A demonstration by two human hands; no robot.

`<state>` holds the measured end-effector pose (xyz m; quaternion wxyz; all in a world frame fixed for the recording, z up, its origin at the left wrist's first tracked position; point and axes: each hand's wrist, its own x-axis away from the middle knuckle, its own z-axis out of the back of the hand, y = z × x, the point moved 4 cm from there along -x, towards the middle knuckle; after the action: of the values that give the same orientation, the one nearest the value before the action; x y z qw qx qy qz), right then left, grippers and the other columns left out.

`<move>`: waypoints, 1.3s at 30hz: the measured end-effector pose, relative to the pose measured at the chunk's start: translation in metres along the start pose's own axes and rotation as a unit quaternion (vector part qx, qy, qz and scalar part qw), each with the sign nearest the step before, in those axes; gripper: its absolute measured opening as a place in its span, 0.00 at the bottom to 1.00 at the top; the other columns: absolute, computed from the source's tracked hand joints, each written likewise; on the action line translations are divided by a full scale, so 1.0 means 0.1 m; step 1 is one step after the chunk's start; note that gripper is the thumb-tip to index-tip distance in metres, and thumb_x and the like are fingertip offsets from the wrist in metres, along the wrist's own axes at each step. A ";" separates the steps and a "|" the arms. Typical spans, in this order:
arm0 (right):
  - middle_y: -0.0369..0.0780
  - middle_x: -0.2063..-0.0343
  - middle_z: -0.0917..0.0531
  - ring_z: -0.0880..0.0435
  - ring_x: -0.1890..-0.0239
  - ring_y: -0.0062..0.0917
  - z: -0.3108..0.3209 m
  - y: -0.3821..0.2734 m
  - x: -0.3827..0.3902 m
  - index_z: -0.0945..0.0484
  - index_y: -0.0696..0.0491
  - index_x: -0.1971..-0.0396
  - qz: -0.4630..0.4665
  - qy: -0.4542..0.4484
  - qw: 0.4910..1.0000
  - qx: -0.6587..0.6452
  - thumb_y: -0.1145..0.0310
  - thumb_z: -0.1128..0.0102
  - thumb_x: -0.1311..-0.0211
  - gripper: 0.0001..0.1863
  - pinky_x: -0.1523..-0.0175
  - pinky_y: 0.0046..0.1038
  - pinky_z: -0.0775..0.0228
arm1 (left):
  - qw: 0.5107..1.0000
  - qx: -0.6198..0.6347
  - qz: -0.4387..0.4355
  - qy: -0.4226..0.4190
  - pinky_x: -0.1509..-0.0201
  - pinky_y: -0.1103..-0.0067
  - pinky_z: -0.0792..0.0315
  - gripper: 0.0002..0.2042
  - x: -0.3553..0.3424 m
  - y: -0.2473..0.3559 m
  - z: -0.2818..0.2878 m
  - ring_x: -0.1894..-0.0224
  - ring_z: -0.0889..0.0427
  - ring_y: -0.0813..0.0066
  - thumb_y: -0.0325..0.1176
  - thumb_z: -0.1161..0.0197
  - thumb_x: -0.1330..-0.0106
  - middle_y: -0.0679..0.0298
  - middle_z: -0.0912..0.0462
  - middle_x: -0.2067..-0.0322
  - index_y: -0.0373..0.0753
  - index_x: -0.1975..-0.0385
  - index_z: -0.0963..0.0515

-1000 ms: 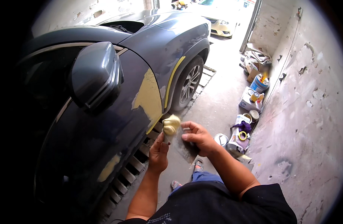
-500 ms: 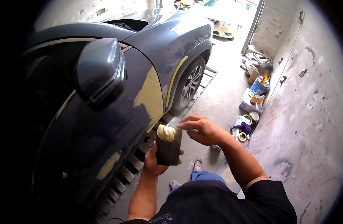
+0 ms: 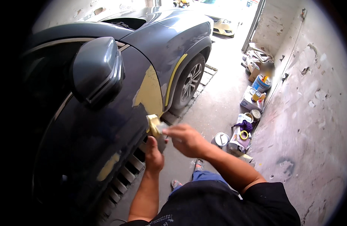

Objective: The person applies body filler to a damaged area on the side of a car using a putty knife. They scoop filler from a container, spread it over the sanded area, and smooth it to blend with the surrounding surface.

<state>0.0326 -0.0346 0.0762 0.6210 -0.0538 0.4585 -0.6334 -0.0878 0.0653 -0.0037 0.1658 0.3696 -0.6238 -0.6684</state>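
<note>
My left hand [image 3: 154,157] grips a flat putty board [image 3: 160,143] from below, tilted beside the car's lower front panel. Pale yellow putty [image 3: 152,121] lies across its far end. My right hand [image 3: 186,140] pinches a thin grey putty spreader [image 3: 162,127], partly blurred, against the putty. Just beyond stands the dark blue-grey car [image 3: 117,98]. A dull yellow putty patch [image 3: 150,90] covers part of its side in front of the mirror. A smaller patch [image 3: 108,167] is lower on the door.
The side mirror [image 3: 95,71] juts out at left, and the front wheel [image 3: 189,81] stands ahead. A lidded can [image 3: 221,139] sits on the floor at right. Boxes, cans and a blue bucket [image 3: 261,83] line the scuffed wall [image 3: 301,124]. Metal grating [image 3: 126,174] runs beneath the car.
The board has tipped from lying face-up to a steeper, narrower angle and moved slightly left. My right hand has come down and left, bringing the spreader onto the putty.
</note>
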 end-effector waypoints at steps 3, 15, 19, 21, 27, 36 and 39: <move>0.46 0.57 0.19 0.21 0.56 0.40 0.07 0.06 0.25 0.21 0.52 0.52 0.008 -0.018 1.000 0.024 0.83 0.45 0.51 0.24 0.49 0.35 0.29 | 0.971 0.216 0.091 -0.054 0.48 0.69 0.26 0.25 -0.06 0.06 0.11 0.50 0.25 0.67 0.51 0.57 0.27 0.58 0.28 0.47 0.37 0.41 0.35; 0.41 0.54 0.21 0.24 0.47 0.34 0.53 0.14 -0.12 0.22 0.52 0.52 0.145 -0.076 0.986 -0.008 0.87 0.46 0.54 0.26 0.44 0.33 0.31 | 0.729 0.562 0.244 -0.305 0.54 0.48 0.25 0.34 0.01 0.42 -0.13 0.40 0.36 0.30 0.57 0.54 0.32 0.50 0.39 0.37 0.41 0.32 0.46; 0.41 0.53 0.21 0.24 0.47 0.26 0.61 0.47 0.33 0.28 0.56 0.46 -0.149 0.051 0.897 -0.413 0.82 0.44 0.43 0.22 0.43 0.30 0.30 | 0.859 0.446 0.169 -0.185 0.49 0.52 0.26 0.34 -0.19 0.52 -0.12 0.37 0.36 0.42 0.58 0.54 0.32 0.53 0.35 0.38 0.39 0.34 0.44; 0.42 0.53 0.21 0.22 0.49 0.25 0.47 0.50 0.54 0.33 0.58 0.42 -0.218 0.001 0.822 -0.527 0.78 0.43 0.40 0.25 0.44 0.29 0.30 | 0.916 0.361 0.108 -0.137 0.43 0.57 0.30 0.35 -0.21 0.55 -0.14 0.36 0.35 0.51 0.59 0.54 0.32 0.54 0.34 0.38 0.38 0.34 0.43; 0.38 0.57 0.21 0.22 0.56 0.21 -0.11 0.40 0.33 0.32 0.59 0.47 -0.324 -0.004 0.752 -0.574 0.77 0.39 0.43 0.23 0.48 0.24 0.30 | 0.975 0.216 0.003 -0.055 0.34 0.74 0.43 0.35 -0.15 0.27 -0.26 0.39 0.34 0.69 0.59 0.55 0.31 0.57 0.31 0.41 0.34 0.36 0.39; 0.46 0.52 0.22 0.21 0.48 0.33 0.69 0.17 -0.01 0.29 0.58 0.48 -0.064 0.011 0.854 -0.516 0.83 0.45 0.41 0.20 0.43 0.35 0.29 | 0.893 0.334 0.210 -0.218 0.51 0.66 0.24 0.27 -0.11 0.34 0.01 0.48 0.23 0.56 0.48 0.54 0.28 0.49 0.28 0.45 0.34 0.37 0.38; 0.46 0.47 0.25 0.31 0.39 0.39 0.72 -0.25 -0.15 0.24 0.56 0.50 0.130 -0.124 0.951 -0.251 0.85 0.43 0.47 0.22 0.37 0.37 0.37 | 0.781 0.514 0.228 -0.271 0.58 0.56 0.21 0.31 -0.01 0.40 0.00 0.50 0.23 0.43 0.53 0.53 0.30 0.47 0.28 0.46 0.35 0.37 0.40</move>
<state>0.0639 -0.0638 0.1412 0.7163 -0.2262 0.5250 -0.4002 -0.0970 0.0595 0.0347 -0.0771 0.0504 -0.9600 -0.2645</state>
